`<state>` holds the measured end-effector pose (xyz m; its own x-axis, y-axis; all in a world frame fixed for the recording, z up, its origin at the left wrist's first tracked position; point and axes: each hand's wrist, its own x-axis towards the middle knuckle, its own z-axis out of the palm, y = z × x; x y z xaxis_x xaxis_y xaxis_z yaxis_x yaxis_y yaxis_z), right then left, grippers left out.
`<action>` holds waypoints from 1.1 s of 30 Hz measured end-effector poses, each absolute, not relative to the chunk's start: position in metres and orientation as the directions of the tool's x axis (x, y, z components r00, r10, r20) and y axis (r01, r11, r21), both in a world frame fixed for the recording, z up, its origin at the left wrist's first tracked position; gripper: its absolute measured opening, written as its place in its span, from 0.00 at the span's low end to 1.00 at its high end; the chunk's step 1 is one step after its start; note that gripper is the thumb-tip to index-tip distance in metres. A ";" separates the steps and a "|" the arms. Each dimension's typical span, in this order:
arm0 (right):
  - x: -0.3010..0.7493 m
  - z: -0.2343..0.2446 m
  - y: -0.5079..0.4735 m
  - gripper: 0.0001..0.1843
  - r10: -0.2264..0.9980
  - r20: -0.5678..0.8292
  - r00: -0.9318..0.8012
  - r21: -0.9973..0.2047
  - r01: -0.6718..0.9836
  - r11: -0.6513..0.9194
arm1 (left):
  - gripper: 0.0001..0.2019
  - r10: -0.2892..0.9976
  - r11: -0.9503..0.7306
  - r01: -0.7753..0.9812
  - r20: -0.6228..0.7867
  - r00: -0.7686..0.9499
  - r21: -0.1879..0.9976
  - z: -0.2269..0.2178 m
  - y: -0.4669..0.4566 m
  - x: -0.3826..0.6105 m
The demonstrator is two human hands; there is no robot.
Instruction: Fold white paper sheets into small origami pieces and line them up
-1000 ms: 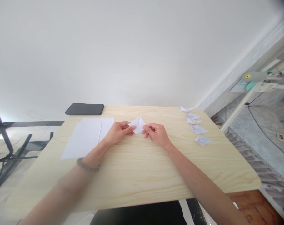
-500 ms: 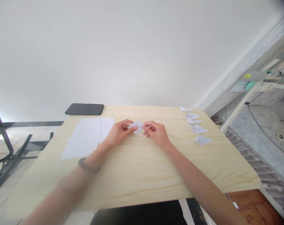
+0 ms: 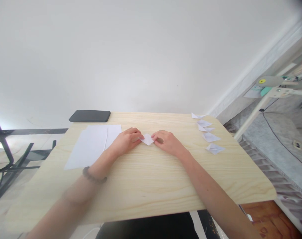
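Well inside the edges of the table point(image 3: 146, 186), both hands point(image 3: 127, 142) point(image 3: 167, 142) pinch one folded paper point(image 3: 148, 140).

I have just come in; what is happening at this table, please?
Someone's left hand and right hand hold a small folded white paper between their fingertips, over the middle of the wooden table. Other folded pieces sit in a row to the right. White sheets and a black phone lie to the left.
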<state>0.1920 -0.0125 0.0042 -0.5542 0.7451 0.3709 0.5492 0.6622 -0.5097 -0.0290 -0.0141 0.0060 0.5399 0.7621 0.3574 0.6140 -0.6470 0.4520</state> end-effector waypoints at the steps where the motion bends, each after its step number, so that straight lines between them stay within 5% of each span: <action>1: 0.193 0.006 -0.013 0.07 0.742 0.359 -0.566 -0.500 0.554 0.666 | 0.09 0.756 -0.653 0.610 0.337 0.562 0.448 0.008 -0.015 -0.029; 13: 0.184 -0.003 -0.011 0.12 0.832 0.313 -0.457 -0.558 0.621 0.551 | 0.12 0.808 -0.582 0.661 0.248 0.534 0.474 0.008 -0.016 -0.024; 29: 0.172 -0.010 -0.011 0.12 0.868 0.293 -0.401 -0.422 0.761 0.494 | 0.11 0.864 -0.487 0.654 0.210 0.457 0.579 0.003 -0.018 -0.016; 33: 0.170 -0.012 -0.011 0.12 0.876 0.300 -0.379 -0.396 0.786 0.476 | 0.11 0.845 -0.528 0.673 0.234 0.481 0.518 0.002 -0.017 -0.019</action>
<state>0.1698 -0.0110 -0.0116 -0.3791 0.8755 0.2996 0.7857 0.4756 -0.3956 -0.0186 -0.0166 0.0017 0.4815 0.8446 0.2342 0.6733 -0.5275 0.5181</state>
